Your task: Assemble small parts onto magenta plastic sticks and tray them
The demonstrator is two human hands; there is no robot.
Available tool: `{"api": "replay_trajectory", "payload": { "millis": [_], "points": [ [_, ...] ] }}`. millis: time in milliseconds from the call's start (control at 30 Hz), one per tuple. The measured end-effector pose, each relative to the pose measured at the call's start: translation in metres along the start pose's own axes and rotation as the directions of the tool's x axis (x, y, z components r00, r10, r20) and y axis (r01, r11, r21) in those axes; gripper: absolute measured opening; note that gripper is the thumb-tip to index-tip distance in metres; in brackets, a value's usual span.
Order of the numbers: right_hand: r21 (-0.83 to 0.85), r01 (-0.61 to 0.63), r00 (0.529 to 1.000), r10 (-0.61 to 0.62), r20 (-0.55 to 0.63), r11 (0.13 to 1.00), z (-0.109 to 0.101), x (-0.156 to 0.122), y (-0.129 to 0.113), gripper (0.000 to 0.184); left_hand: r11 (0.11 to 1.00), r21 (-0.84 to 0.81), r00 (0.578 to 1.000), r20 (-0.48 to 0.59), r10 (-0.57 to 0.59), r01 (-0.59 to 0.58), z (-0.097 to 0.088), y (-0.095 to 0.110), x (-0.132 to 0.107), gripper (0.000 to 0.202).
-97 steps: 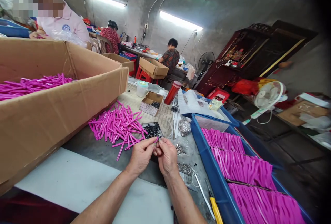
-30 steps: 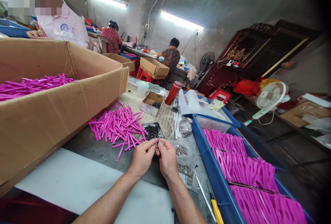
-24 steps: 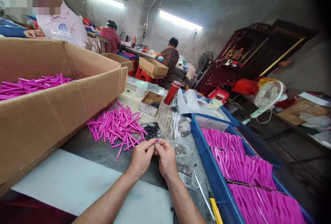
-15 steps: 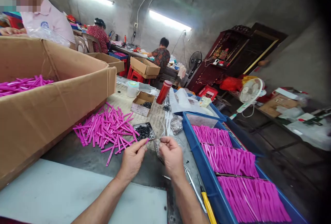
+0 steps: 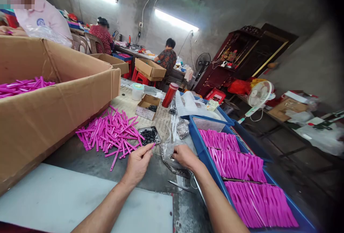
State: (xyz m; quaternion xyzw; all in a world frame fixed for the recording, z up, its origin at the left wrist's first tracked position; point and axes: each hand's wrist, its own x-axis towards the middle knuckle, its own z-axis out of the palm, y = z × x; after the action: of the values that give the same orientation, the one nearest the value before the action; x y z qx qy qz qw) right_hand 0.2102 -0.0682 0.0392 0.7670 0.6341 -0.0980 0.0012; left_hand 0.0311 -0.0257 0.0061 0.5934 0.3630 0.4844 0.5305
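My left hand [image 5: 138,163] is closed in a pinch on a small pink plastic piece [image 5: 152,146], just in front of a little tray of black parts [image 5: 149,136]. My right hand [image 5: 184,156] reaches to the right, fingers curled down onto a clear plastic bag of small metal parts [image 5: 169,154] on the table; what they pinch is hidden. A loose heap of pink sticks [image 5: 110,132] lies to the left of the tray.
A large cardboard box [image 5: 53,100] holding pink sticks stands at left. A blue crate [image 5: 209,161] with rows of pink pieces is at right. A red bottle [image 5: 170,95], a small carton [image 5: 146,107] and a white cup stand farther back. Other people sit at far tables.
My hands were together working one pink piece. They have parted: the right hand moved right and down to the bag, the left keeps the piece. The camera turned right.
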Motion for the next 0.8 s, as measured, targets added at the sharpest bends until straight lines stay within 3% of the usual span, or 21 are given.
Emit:
{"api": "replay_trajectory", "payload": {
  "millis": [167,467,633,800],
  "points": [
    [-0.002,-0.006,1.0,0.006,-0.009,1.0,0.007,0.004,0.0,0.024,1.0,0.012,1.0,0.002,0.02,-0.02,0.0,0.002,0.0,0.025],
    [0.069,0.035,0.998,-0.031,-0.054,0.997,-0.004,-0.007,0.003,0.024,1.0,0.007,1.0,0.009,0.007,-0.007,0.001,-0.003,0.0,0.026],
    [0.21,0.061,0.973,-0.011,-0.229,0.976,-0.014,-0.017,0.001,0.02,1.0,-0.002,1.0,0.008,0.0,0.0,0.001,-0.002,0.0,0.026],
    [0.345,0.228,0.938,-0.11,-0.328,0.91,-0.022,-0.036,-0.025,0.018,1.0,-0.002,1.0,0.004,0.004,-0.004,0.0,0.0,-0.001,0.027]
  ]
}}
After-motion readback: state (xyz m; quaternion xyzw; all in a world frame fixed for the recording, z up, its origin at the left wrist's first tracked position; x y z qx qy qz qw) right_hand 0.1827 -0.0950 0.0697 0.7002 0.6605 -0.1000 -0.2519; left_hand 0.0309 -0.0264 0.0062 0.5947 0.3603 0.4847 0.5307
